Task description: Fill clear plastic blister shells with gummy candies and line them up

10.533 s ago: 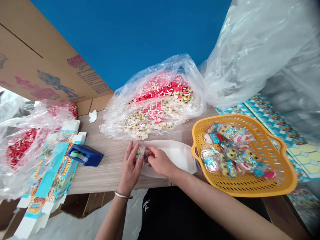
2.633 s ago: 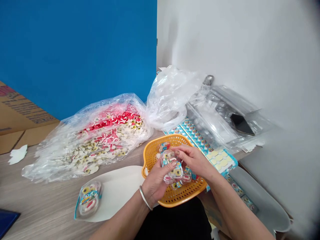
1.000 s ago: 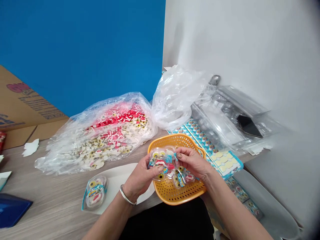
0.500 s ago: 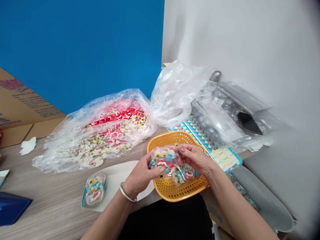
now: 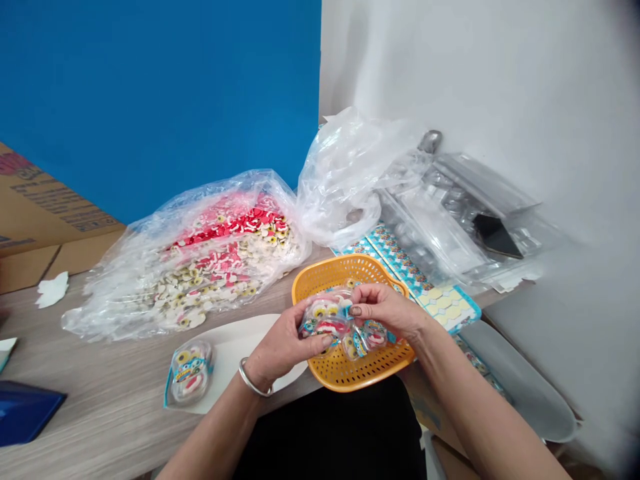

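Note:
My left hand (image 5: 285,339) grips a clear plastic case (image 5: 324,320) from its left side, thumb across the front. White and yellow eye-shaped pieces and a red mouth-shaped piece show inside it. At the case's right edge, my right hand (image 5: 383,310) is closed in a pinch beside a bit of blue label. Both hands are above an orange perforated basket (image 5: 363,380), in which more labelled cases (image 5: 367,338) lie. A filled case with a blue label (image 5: 190,373) rests on the left end of a white tray (image 5: 233,343).
A large clear bag (image 5: 225,247) of red and white pieces lies behind the tray. Crumpled plastic (image 5: 345,180) and clear packaging (image 5: 435,227) with a black phone-like object (image 5: 497,235) are at the right. Sticker sheets (image 5: 450,305) lie beside the basket. A blue object (image 5: 27,410) sits far left.
My right fingers have shifted slightly down and left along the held case's edge. Less of the blue label shows now. The view has moved a little; the left hand keeps its grip.

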`<state>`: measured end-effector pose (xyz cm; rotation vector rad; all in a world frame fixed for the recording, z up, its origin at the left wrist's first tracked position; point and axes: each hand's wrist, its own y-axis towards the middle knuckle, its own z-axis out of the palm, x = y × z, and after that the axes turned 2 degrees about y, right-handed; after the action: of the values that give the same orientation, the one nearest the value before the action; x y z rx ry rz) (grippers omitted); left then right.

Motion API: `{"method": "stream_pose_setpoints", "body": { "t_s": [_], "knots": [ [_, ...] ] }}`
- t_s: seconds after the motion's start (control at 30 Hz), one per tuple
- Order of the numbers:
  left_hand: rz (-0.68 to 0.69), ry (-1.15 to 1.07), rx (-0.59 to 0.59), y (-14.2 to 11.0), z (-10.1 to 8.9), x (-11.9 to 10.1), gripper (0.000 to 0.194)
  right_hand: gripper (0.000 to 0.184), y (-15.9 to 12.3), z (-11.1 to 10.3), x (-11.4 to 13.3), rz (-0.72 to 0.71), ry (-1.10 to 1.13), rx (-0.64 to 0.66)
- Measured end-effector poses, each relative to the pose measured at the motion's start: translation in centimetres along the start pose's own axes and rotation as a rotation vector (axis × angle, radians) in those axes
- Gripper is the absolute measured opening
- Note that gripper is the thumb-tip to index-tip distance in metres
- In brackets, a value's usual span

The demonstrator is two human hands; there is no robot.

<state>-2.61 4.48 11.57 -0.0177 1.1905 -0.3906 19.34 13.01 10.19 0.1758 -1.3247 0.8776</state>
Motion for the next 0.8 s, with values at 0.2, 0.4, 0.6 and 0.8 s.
{"method": "stream_pose_setpoints", "body": {
  "t_s": [0.2, 0.4, 0.6, 0.8],
  "knots": [
    [-0.016, 0.038, -0.021, 0.1, 0.2, 0.5, 0.056, 0.044, 0.4, 0.5, -0.3, -0.061, -0.193, -0.028],
    [-0.01, -0.177, -0.084, 0.7, 1.0, 0.4, 0.052, 0.036, 0.3, 1.3, -0.4, -0.17, -0.331, -0.186],
    [-0.098, -0.381, -0.205, 1.0, 2.3, -0.4, 0.038, 0.018, -2.5, 3.5, 1.6, -0.614, -0.773, -0.689],
    [-0.085, -0.548, -0.188, 1.4, 2.7, 0.6, 0.042, 0.063, -3.2, 5.7, -2.4, -0.974, -1.339, -0.569]
  ]
}}
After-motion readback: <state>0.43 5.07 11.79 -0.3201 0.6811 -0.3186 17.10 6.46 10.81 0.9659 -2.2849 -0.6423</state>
